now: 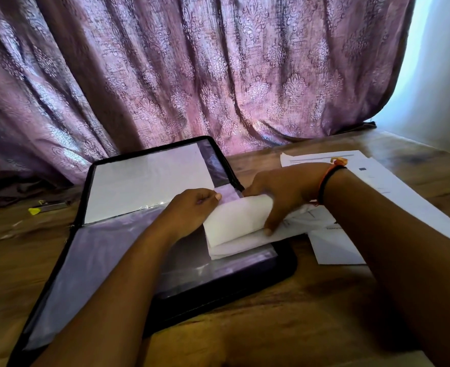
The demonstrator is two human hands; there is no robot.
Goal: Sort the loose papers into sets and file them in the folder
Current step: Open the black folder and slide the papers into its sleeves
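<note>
Two grips: both are seen in the head view, set close together over the right side of the open folder.
left grip (pixel 192 207): the fingers are curled with the thumb pressed to them; a thin edge is pinched at the far left corner of the sheaf, apparently the lip of a clear sleeve (pixel 227 194), though sleeve and paper cannot be surely told apart there.
right grip (pixel 279 192): it is closed round the sheaf of papers (pixel 234 229) from the right, the thumb laid on the near edge and the fingers hooked over the far edge.
sheaf of papers: white sheets are bowed upward between the two grips, the left part lying over the folder, the right part carried past its edge onto the desk (pixel 271 313).
folder (pixel 91 260): black and zip-edged, it is laid open on the desk; a white sheet is seen behind the clear plastic of the far leaf.
loose papers (pixel 377 181): printed sheets are spread to the right of the folder, partly covered by the right forearm.
wristbands (pixel 329 178): an orange and a black band are worn on the right wrist.
curtain (pixel 192 75): purple patterned cloth is hung behind the desk.
small tool (pixel 37 210): yellow-ended, it is laid left of the folder, apart from it.
</note>
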